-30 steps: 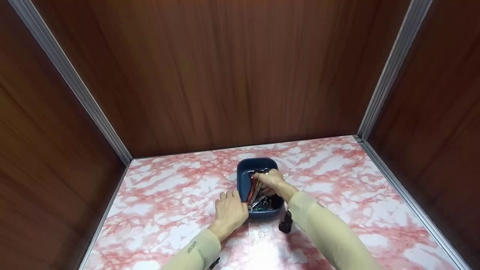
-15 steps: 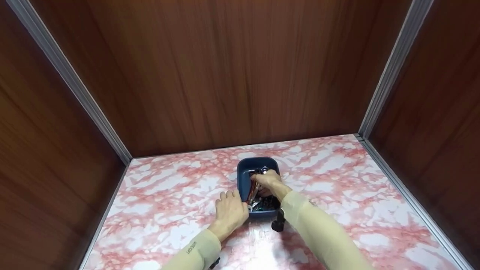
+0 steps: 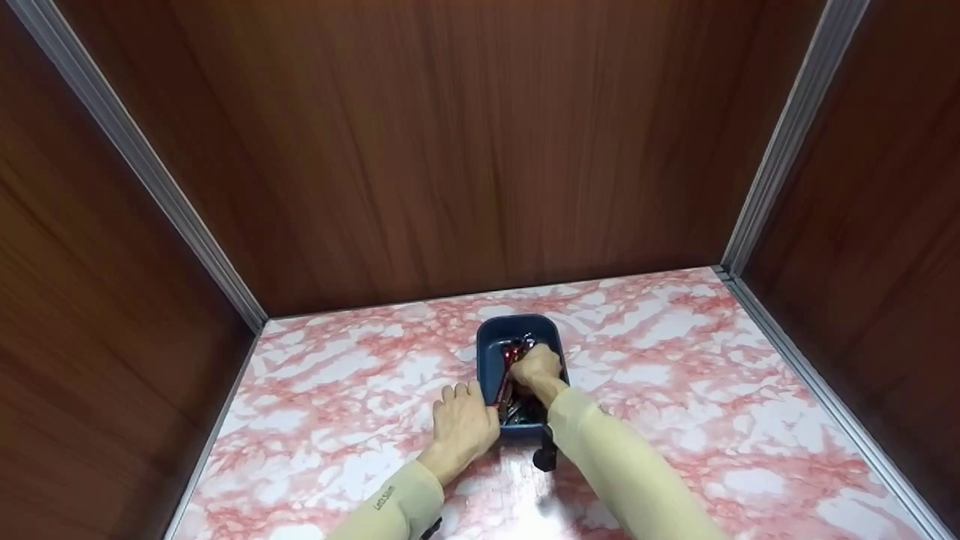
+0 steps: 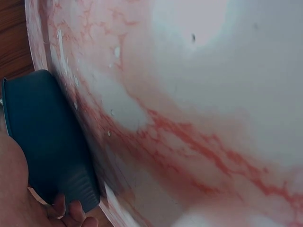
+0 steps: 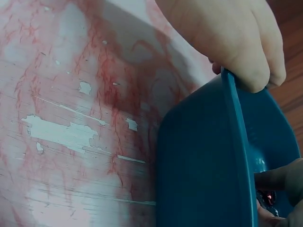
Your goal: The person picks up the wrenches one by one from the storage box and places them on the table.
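A deep blue plastic bin (image 3: 491, 375) with rounded corners holds a jumble of shiny metal tools (image 3: 508, 360), some red, some silver and wrench-like. My left hand (image 3: 461, 420) grips the bin's rim at the near left corner; in the right wrist view that hand (image 5: 236, 42) straddles the edge. Down inside the bin, among the tools, is my right hand (image 3: 538, 367), knuckles up. Its thumb and a finger (image 5: 279, 179) show beside a dark and red glinting piece (image 5: 267, 196). The rest of its fingers are hidden, and I cannot tell what they hold.
The bin stands on a red-and-white marbled tabletop (image 3: 337, 390), toward its middle. Dark wood panels (image 3: 450, 150) rise behind and at both sides, joined by grey metal posts (image 3: 780, 142). A black wrist device (image 3: 546, 454) hangs under the right forearm.
My right hand has shifted slightly left and turned, its thumb no longer stretched along the tools. The red pieces at the far end show more. My left hand stays at the rim.
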Tool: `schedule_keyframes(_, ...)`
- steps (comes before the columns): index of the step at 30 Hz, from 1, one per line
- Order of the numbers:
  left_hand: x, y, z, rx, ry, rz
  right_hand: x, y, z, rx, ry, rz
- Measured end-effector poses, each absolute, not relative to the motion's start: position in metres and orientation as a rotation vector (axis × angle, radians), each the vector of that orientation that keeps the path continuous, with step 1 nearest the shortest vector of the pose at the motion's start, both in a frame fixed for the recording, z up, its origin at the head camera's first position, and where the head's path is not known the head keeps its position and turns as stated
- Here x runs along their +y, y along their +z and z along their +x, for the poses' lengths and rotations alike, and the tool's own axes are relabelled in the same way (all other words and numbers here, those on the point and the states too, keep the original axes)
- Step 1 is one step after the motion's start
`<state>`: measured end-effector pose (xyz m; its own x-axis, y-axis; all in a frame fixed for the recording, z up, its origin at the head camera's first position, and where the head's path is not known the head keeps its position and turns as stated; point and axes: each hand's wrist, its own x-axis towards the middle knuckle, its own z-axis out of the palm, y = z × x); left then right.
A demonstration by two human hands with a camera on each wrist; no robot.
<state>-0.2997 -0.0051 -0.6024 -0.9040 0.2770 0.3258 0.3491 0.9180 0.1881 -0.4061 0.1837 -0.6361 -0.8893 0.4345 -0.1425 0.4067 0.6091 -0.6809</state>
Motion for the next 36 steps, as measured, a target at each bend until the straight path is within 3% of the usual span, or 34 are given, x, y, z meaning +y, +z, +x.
schedule_keyframes(8,-0.004,-0.602,-0.298,-2.781,-0.362,-0.47,0.16,-0.583,-0.367,-2.729,1.305,-0.802)
schedule_keyframes(28,-0.002,-0.602,-0.297,-2.771,-0.358,-0.447,0.158,-0.563,-0.366,-2.806,1.24,-0.619)
schedule_keyframes(36,-0.002,-0.603,-0.294,-2.783,-0.323,-0.414,0.168,-0.558,-0.366,-2.733,1.45,-0.537)
